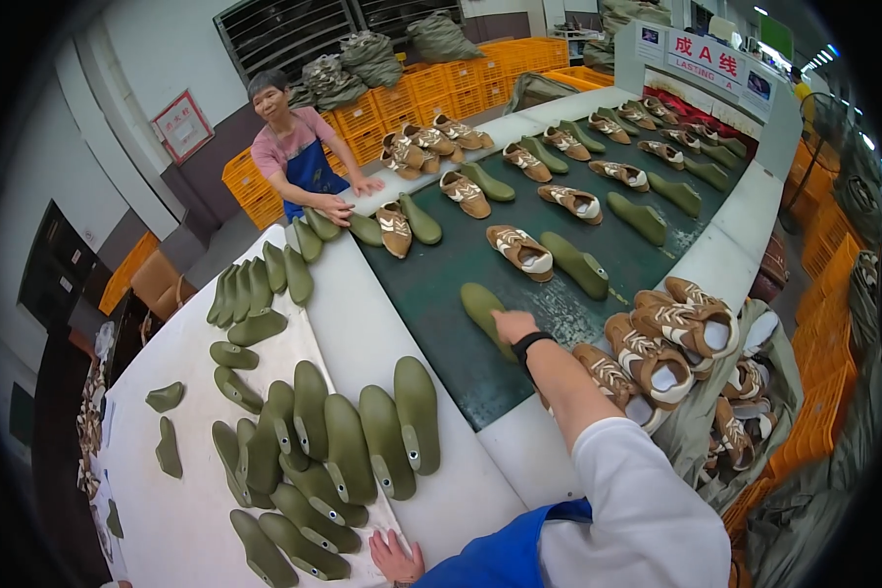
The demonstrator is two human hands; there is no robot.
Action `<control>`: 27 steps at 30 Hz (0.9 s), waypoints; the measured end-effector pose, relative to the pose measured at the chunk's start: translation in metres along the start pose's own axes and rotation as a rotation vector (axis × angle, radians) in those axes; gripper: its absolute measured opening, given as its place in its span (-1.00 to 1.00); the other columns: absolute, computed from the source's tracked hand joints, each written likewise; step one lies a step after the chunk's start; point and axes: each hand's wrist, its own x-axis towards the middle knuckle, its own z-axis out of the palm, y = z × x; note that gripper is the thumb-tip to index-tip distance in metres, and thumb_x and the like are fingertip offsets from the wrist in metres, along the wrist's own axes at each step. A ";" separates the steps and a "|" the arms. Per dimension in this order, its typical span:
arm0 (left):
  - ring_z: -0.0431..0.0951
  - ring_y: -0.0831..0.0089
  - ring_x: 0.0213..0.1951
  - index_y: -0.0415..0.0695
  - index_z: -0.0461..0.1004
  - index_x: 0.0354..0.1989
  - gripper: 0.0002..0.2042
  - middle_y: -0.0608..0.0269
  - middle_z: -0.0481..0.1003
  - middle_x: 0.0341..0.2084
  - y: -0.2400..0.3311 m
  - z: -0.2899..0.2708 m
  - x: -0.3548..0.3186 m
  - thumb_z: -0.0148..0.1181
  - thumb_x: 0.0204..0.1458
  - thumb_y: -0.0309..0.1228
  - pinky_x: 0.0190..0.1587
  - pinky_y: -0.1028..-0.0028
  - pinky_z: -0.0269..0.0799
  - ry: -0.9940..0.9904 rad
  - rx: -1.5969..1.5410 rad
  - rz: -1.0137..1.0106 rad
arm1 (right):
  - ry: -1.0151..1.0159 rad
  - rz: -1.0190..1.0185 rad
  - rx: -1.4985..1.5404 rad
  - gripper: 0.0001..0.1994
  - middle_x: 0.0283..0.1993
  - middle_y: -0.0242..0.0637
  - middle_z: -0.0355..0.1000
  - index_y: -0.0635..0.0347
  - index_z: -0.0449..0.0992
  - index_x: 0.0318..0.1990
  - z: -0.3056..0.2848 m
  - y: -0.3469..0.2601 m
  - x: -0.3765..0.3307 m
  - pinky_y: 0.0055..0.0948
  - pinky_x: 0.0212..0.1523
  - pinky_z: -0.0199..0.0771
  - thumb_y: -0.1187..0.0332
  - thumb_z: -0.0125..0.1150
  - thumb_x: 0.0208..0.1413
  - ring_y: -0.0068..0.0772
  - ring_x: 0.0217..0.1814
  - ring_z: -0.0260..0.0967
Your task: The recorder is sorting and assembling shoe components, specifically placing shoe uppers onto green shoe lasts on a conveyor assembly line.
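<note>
My right hand [515, 327] reaches onto the dark green conveyor belt [441, 323] and grips a green shoe last [482, 306] near its heel end. Part of the last is hidden behind my hand. At the near edge of the white table, my left hand [396, 559] lies flat with fingers spread, holding nothing. Beside it lie several green shoe lasts [348, 446], toes mostly pointing away. Farther along the belt, a brown sneaker [519, 252] with white stripes lies next to another green last [573, 265].
Across the belt a co-worker [304, 157] in a blue apron touches lasts at the table's far end. Brown sneakers [647, 353] are piled on the belt's right border. Orange crates [823, 333] line the right side. More sneakers and lasts run in rows toward a machine opening [701, 98].
</note>
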 end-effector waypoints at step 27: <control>0.10 -0.06 0.13 -0.19 0.22 0.06 -0.47 -0.11 0.11 0.12 -0.005 0.005 -0.003 0.06 -0.09 -0.19 0.13 0.09 0.03 0.018 -0.042 0.039 | -0.079 -0.179 -0.150 -0.73 -0.31 -0.16 0.43 0.16 0.48 -0.28 -0.027 0.073 -0.325 -0.25 -0.30 0.42 0.28 0.21 -0.19 -0.13 -0.24 0.42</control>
